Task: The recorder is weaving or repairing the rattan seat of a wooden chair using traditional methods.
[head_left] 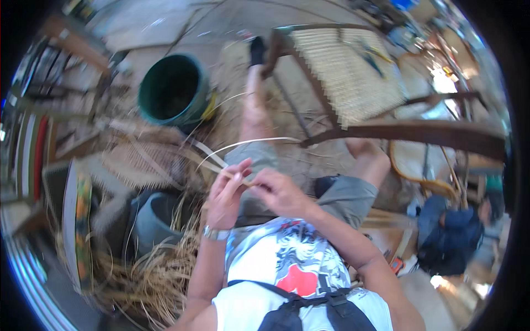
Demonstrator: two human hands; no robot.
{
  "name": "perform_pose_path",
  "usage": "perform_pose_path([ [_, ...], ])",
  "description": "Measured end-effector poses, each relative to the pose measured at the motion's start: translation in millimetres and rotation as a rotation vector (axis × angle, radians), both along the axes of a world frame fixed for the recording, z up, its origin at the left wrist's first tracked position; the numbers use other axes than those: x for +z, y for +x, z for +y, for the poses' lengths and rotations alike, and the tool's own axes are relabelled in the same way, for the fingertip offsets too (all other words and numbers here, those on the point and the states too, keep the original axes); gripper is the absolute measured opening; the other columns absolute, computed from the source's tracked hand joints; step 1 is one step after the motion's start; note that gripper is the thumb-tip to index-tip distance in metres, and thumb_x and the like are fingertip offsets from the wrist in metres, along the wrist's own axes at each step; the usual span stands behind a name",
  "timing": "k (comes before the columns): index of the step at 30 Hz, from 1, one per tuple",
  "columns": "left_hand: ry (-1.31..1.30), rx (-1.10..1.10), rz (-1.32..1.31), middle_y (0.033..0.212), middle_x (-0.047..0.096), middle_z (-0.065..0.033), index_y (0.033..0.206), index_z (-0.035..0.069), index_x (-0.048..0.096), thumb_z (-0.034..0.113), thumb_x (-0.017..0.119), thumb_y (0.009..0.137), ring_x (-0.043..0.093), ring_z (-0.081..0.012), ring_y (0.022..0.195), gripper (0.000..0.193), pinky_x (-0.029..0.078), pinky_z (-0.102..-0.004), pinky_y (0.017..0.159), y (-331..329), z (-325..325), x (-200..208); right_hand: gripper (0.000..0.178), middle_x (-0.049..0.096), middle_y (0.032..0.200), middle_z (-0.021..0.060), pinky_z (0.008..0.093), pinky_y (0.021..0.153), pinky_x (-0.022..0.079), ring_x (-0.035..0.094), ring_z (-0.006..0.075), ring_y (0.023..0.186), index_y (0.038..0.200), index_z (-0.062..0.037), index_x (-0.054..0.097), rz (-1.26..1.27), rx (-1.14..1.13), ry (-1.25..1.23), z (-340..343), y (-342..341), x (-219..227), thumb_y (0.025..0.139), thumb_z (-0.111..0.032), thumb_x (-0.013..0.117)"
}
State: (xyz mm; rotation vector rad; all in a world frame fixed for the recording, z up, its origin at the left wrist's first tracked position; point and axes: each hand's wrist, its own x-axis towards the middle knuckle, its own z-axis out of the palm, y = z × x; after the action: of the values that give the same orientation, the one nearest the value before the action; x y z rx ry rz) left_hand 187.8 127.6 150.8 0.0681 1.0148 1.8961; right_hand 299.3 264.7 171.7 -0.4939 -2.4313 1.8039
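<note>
Both my hands meet above my lap, fingers pinched on a thin, pale cane strip [212, 165]. My left hand [225, 193], with a watch on its wrist, grips it with the fingertips. Close beside it, my right hand [277, 192] pinches the strip between thumb and fingers. Loose lengths run from the hands toward the upper left, and one curved strand [251, 139] arcs right toward the chair. Beyond my right hand, a dark wooden chair frame [408, 132] lies tilted, with a woven cane panel [348, 77] in it. Motion blurs fine details.
A dark green bucket [144, 105] stands on the floor ahead to the left. A grey-blue bucket [157, 220] and a tangled heap of cane strips [141, 281] sit at my left. A yellow-handled tool [381, 54] rests on the woven panel. At the right is another person [455, 237].
</note>
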Motion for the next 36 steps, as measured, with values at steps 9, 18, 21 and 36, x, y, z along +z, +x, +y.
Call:
perform_pose_path([
  [9,0.057,0.296,-0.259,0.127,0.063,-0.0148,0.12,0.001,0.058,0.025,0.045,0.105,0.063,-0.0234,0.108,0.031,0.05,-0.0372,0.094,-65,-23,-10,0.014,0.06,0.108,0.0101,0.0274,0.082,0.047,0.058,0.0144,0.093,0.092,0.0004,0.062,-0.086,0.033,-0.144,0,-13,14,0.098,-0.012,0.059],
  [18,0.121,0.682,-0.228,0.116,0.068,-0.0141,0.116,0.011,0.057,0.021,0.053,0.102,0.067,-0.0214,0.097,0.017,0.056,-0.0376,0.083,-183,-86,-64,0.016,0.063,0.085,0.0076,0.0264,0.074,0.048,0.058,0.012,0.075,0.09,-0.0026,0.056,0.249,-0.307,-0.542,43,-80,65,0.101,-0.015,0.057],
  [21,-0.34,0.707,-0.146,0.108,0.07,-0.0124,0.11,0.01,0.059,0.023,0.056,0.099,0.068,-0.0199,0.09,0.017,0.056,-0.0381,0.076,-227,-107,-191,0.017,0.062,0.081,0.0073,0.0265,0.071,0.048,0.058,0.0138,0.071,0.092,-0.0036,0.053,0.394,-0.49,-0.643,62,-104,82,0.101,-0.018,0.057],
  [36,-1.262,-0.36,1.487,0.081,0.072,-0.0135,0.082,0.014,0.074,0.02,0.064,0.082,0.07,-0.0331,0.083,0.011,0.056,-0.0432,0.064,-319,-26,-354,0.023,0.057,0.073,0.0017,0.027,0.059,0.035,0.046,0.0111,0.062,0.093,-0.014,0.049,0.183,-0.641,-1.057,79,-94,66,0.099,-0.034,0.059],
])
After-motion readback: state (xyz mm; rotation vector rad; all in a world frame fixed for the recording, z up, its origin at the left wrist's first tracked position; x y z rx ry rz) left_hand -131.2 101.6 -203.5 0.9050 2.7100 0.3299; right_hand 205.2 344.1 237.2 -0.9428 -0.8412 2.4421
